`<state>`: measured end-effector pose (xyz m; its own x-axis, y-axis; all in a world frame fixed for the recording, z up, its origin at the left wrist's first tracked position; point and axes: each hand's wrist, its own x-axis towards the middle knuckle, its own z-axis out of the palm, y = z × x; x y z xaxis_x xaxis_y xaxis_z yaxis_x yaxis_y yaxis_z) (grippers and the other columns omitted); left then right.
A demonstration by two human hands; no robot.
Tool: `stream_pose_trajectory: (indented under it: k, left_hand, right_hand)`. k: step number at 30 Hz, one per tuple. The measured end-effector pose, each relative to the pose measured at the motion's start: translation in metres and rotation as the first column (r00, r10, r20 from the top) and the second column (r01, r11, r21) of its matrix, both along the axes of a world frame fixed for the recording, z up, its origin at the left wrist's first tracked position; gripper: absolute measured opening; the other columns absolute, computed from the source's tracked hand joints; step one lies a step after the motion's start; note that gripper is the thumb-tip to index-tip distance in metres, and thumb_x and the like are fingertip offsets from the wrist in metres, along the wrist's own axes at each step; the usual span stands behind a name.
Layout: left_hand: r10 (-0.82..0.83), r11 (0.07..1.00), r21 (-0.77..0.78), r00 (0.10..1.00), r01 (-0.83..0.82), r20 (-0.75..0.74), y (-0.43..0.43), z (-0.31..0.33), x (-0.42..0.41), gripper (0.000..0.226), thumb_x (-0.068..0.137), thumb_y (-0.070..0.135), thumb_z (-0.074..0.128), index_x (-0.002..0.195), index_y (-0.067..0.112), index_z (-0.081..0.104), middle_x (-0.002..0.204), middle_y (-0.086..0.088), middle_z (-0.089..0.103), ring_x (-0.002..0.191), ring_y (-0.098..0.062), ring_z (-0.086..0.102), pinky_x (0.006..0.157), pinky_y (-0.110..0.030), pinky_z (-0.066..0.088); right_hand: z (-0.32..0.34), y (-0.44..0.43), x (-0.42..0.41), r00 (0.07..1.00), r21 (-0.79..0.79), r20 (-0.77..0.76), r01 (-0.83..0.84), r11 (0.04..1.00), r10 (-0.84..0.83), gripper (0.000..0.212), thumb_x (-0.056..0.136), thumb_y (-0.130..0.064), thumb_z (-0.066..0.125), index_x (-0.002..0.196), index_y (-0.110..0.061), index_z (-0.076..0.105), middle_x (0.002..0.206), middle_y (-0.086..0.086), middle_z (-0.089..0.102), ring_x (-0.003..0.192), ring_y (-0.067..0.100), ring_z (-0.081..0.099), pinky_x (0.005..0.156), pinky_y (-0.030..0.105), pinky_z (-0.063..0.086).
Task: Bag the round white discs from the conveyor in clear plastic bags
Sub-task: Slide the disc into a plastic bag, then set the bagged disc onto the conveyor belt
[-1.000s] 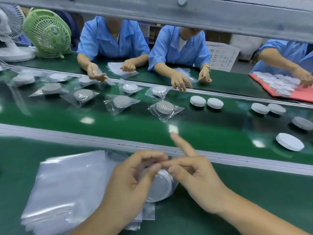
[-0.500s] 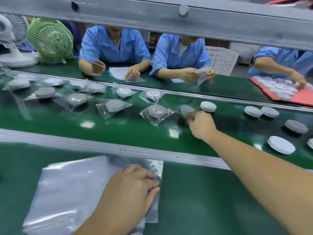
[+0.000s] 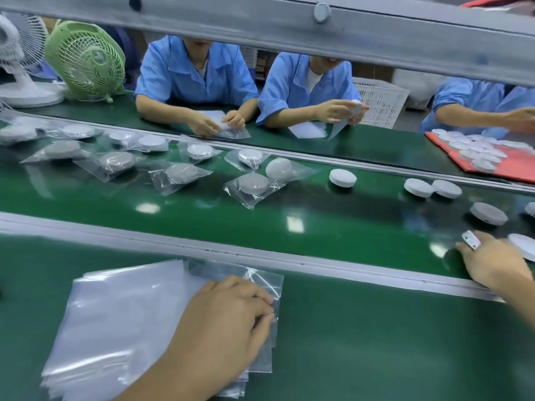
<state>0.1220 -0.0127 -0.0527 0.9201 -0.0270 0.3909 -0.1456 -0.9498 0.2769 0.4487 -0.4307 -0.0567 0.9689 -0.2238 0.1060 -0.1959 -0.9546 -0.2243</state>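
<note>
My left hand (image 3: 228, 322) rests on the stack of clear plastic bags (image 3: 121, 319) on the near green bench, its curled fingertips pinching the top bag's right edge. My right hand (image 3: 492, 261) lies on the conveyor belt (image 3: 318, 221) at the far right, fingers spread beside a white disc (image 3: 525, 247) that is cut off by the frame edge; whether it touches the disc is unclear. A small white tag sits on one finger. Loose white discs (image 3: 342, 178) (image 3: 418, 187) (image 3: 488, 213) lie on the belt. A freshly bagged disc (image 3: 279, 169) lies mid-belt.
Several bagged discs (image 3: 179, 175) ride the belt to the left. People in blue shirts (image 3: 197, 73) work across the belt. A green fan (image 3: 85, 60), a white fan (image 3: 17, 53), a white basket (image 3: 379, 102) and a red tray of discs (image 3: 515, 166) stand beyond. A grey rail (image 3: 289, 27) runs overhead.
My right hand left the bagged disc on the belt, then swung right and nearer to the disc at the frame edge. My left hand stayed on the bags and curled its fingers.
</note>
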Motion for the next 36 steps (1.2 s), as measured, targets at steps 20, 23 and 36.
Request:
stream_pose_trajectory:
  k: [20, 23, 36]
  left_hand:
    - [0.0, 0.684, -0.722, 0.989, 0.107, 0.147, -0.014, 0.018, -0.003, 0.049, 0.077, 0.038, 0.084, 0.119, 0.052, 0.063, 0.118, 0.029, 0.068, 0.111, 0.005, 0.063, 0.089, -0.007, 0.045]
    - [0.069, 0.517, -0.848, 0.981, 0.12, 0.181, -0.024, 0.019, -0.001, 0.039, 0.082, 0.018, 0.081, 0.106, 0.046, 0.069, 0.11, 0.023, 0.072, 0.102, 0.003, 0.068, 0.078, -0.007, 0.05]
    - [0.05, 0.341, -0.938, 0.995, 0.069, 0.091, -0.015, 0.021, 0.003, 0.056, 0.073, 0.041, 0.082, 0.121, 0.052, 0.054, 0.113, 0.016, 0.068, 0.098, -0.01, 0.07, 0.071, -0.02, 0.057]
  right_hand:
    - [0.026, 0.242, -0.229, 0.557, 0.682, 0.612, -0.731, -0.018, 0.562, 0.011, 0.072, -0.033, 0.087, 0.079, -0.034, 0.08, 0.106, -0.014, 0.078, 0.121, 0.013, 0.066, 0.099, 0.025, 0.053]
    - [0.027, 0.248, -0.235, 0.559, 0.829, 0.469, -0.547, -0.121, 0.684, 0.036, 0.068, -0.039, 0.092, 0.102, -0.036, 0.081, 0.128, -0.012, 0.071, 0.131, 0.013, 0.059, 0.103, 0.026, 0.051]
    - [0.042, 0.249, -0.231, 0.671, 0.917, 0.327, -0.394, -0.053, 0.666, 0.032, 0.08, -0.046, 0.082, 0.112, -0.042, 0.078, 0.129, -0.012, 0.071, 0.127, 0.005, 0.061, 0.106, 0.033, 0.05]
